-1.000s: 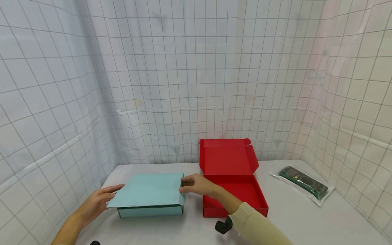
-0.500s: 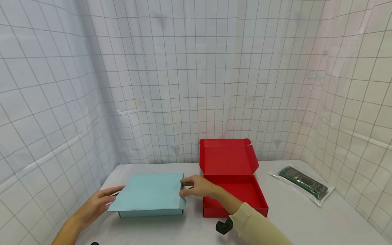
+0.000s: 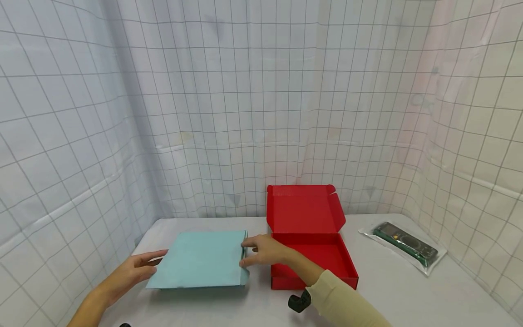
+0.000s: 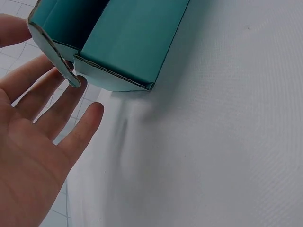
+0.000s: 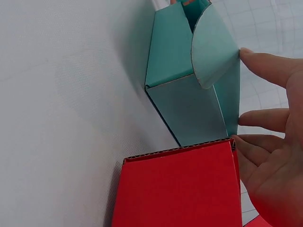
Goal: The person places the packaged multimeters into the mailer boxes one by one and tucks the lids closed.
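Note:
A light-blue cardboard box lies on the left part of the white table, its lid lowered nearly flat over the base. A gap still shows under the lid in both wrist views. At the lid's left edge is my left hand, its fingers spread and fairly straight against the side flap. My right hand touches the lid's right edge with thumb and fingertips, fingers extended. The rounded right flap sticks out over the box's side wall. The lid hides the box's inside in the head view.
A red cardboard box stands close to the right of the blue one, lid raised, under my right forearm. Farther right lies a dark multimeter in a clear plastic bag. Gridded white curtains enclose the table on three sides.
The blue lid's front edge has come down, covering the box's front wall in the head view. Both hands have stayed at its sides, lowering slightly with it.

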Motion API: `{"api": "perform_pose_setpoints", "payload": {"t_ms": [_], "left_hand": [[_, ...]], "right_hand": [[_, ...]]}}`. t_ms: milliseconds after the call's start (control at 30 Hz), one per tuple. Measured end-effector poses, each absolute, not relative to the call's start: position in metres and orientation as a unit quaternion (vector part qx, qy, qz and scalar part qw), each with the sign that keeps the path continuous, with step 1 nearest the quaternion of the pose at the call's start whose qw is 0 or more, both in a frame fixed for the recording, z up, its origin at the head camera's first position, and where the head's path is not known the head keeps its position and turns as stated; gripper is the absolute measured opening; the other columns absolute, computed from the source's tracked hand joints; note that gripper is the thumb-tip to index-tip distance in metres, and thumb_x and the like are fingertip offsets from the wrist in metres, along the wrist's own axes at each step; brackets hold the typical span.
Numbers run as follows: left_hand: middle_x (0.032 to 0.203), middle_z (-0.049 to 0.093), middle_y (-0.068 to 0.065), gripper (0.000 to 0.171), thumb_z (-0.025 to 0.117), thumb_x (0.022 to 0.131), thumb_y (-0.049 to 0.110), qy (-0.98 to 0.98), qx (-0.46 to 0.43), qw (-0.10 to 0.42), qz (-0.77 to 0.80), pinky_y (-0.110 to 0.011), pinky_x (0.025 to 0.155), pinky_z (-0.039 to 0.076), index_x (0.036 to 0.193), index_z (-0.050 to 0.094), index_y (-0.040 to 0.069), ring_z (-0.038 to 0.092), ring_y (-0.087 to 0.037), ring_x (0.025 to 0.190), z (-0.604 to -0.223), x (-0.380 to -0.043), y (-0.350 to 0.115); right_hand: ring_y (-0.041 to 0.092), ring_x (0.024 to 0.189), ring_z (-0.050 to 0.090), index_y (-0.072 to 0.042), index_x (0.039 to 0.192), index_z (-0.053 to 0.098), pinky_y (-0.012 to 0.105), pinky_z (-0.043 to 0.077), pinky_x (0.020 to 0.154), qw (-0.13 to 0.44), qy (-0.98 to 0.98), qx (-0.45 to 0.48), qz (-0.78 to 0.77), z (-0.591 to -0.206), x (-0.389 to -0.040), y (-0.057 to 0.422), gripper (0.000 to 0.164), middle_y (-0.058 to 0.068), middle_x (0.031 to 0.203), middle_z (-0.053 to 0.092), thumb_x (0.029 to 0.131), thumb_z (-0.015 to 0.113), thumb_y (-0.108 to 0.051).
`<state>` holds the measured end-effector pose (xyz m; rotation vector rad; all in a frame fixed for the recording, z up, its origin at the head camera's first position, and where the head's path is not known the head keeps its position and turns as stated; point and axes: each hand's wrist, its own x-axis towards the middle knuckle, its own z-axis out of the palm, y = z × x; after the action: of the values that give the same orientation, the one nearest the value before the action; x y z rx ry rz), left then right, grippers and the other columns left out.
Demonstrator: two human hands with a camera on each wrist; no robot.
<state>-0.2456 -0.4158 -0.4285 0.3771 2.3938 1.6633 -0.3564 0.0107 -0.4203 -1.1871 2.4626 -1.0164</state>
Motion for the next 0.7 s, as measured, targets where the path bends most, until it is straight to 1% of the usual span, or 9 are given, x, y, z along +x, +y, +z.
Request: {"api": "perform_pose_setpoints", "payload": {"t_ms": [100,133,167,233,300,333,400,533,700], "left_hand": [[0.164,0.026,-0.025,0.059,0.056,0.107,0.019,0.828,0.118,0.094,0.540,-0.022,0.095,0.046,0.158,0.036,-0.002,0.035,-0.028,0.144,-0.4282,-0.2444,-0.4141],[0.163,0.027,-0.025,0.059,0.056,0.106,0.019,0.832,0.116,0.091,0.535,-0.023,0.095,0.045,0.158,0.037,-0.001,0.033,-0.033,0.145,-0.4283,-0.2439,-0.4137],[0.163,0.028,-0.025,0.059,0.057,0.106,0.019,0.837,0.115,0.087,0.528,-0.023,0.094,0.045,0.158,0.038,0.000,0.033,-0.034,0.145,-0.4283,-0.2433,-0.4134],[0.163,0.030,-0.024,0.058,0.058,0.105,0.019,0.841,0.116,0.081,0.522,-0.022,0.094,0.045,0.158,0.040,0.001,0.039,-0.026,0.143,-0.4285,-0.2423,-0.4130],[0.162,0.032,-0.023,0.057,0.058,0.105,0.019,0.841,0.119,0.078,0.522,-0.021,0.094,0.045,0.157,0.041,0.002,0.044,-0.013,0.137,-0.4286,-0.2414,-0.4125],[0.162,0.032,-0.022,0.057,0.059,0.105,0.018,0.842,0.121,0.076,0.520,-0.020,0.094,0.045,0.157,0.041,0.002,0.046,-0.007,0.134,-0.4288,-0.2410,-0.4123],[0.162,0.033,-0.021,0.057,0.059,0.105,0.018,0.841,0.122,0.076,0.521,-0.019,0.094,0.045,0.157,0.041,0.003,0.047,0.001,0.129,-0.4291,-0.2408,-0.4120],[0.162,0.033,-0.021,0.058,0.059,0.105,0.018,0.839,0.120,0.083,0.524,-0.019,0.094,0.045,0.158,0.040,0.003,0.048,0.006,0.124,-0.4306,-0.2409,-0.4119],[0.161,0.032,-0.024,0.058,0.058,0.106,0.017,0.828,0.131,0.091,0.538,-0.020,0.093,0.046,0.157,0.038,-0.001,0.048,0.010,0.122,-0.4336,-0.2421,-0.4129]], "right_hand": [[0.028,0.122,0.064,-0.006,0.144,0.061,0.026,0.054,0.091,0.100,0.845,-0.416,-0.322,-0.4214,-0.3574,0.0100,0.066,0.003,0.146,0.058,0.090,0.076,-0.043],[0.027,0.121,0.064,-0.006,0.143,0.061,0.025,0.054,0.091,0.096,0.846,-0.418,-0.315,-0.4215,-0.3575,0.0097,0.067,0.002,0.146,0.058,0.090,0.076,-0.043],[0.026,0.121,0.064,-0.006,0.143,0.062,0.024,0.054,0.091,0.092,0.848,-0.421,-0.308,-0.4217,-0.3576,0.0094,0.067,0.003,0.146,0.057,0.090,0.076,-0.044],[0.026,0.121,0.064,-0.006,0.143,0.062,0.024,0.053,0.092,0.088,0.850,-0.426,-0.298,-0.4218,-0.3580,0.0086,0.067,0.004,0.147,0.057,0.090,0.076,-0.045],[0.025,0.121,0.064,-0.006,0.142,0.062,0.023,0.052,0.093,0.084,0.850,-0.431,-0.291,-0.4221,-0.3584,0.0081,0.067,0.005,0.148,0.056,0.090,0.075,-0.046],[0.025,0.121,0.063,-0.006,0.142,0.063,0.023,0.052,0.093,0.082,0.850,-0.433,-0.288,-0.4225,-0.3586,0.0081,0.067,0.006,0.149,0.056,0.090,0.075,-0.045],[0.025,0.121,0.063,-0.006,0.142,0.062,0.023,0.052,0.093,0.079,0.851,-0.436,-0.283,-0.4237,-0.3594,0.0079,0.067,0.006,0.150,0.055,0.090,0.075,-0.046],[0.025,0.124,0.062,-0.007,0.143,0.062,0.025,0.053,0.095,0.077,0.850,-0.437,-0.284,-0.4263,-0.3600,0.0083,0.066,0.003,0.151,0.053,0.090,0.076,-0.045],[0.026,0.129,0.058,-0.009,0.143,0.063,0.027,0.052,0.097,0.080,0.845,-0.439,-0.293,-0.4283,-0.3593,0.0081,0.064,-0.001,0.152,0.053,0.089,0.078,-0.041]]}}
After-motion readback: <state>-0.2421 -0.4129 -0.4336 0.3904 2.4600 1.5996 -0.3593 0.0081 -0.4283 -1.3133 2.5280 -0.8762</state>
